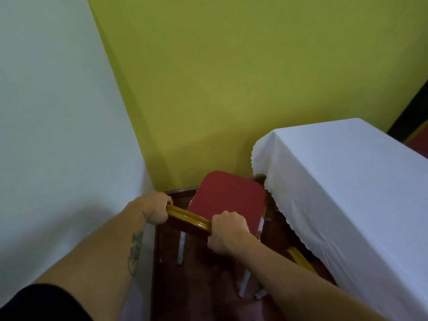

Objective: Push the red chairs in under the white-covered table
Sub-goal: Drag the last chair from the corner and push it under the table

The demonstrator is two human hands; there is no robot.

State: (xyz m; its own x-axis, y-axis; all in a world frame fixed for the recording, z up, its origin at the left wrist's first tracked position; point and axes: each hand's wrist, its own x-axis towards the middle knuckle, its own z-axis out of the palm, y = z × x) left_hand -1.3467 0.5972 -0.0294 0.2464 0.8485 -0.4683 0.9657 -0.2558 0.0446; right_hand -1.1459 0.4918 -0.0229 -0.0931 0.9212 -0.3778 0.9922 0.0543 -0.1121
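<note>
Hands: left (155,208), right (228,231) | both clenched on chair backrest (190,218)

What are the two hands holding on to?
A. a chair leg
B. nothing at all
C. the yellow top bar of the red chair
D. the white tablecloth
C: the left hand and the right hand are both wrapped around the yellow top bar of the red chair, which stands beside the white-covered table.
</note>
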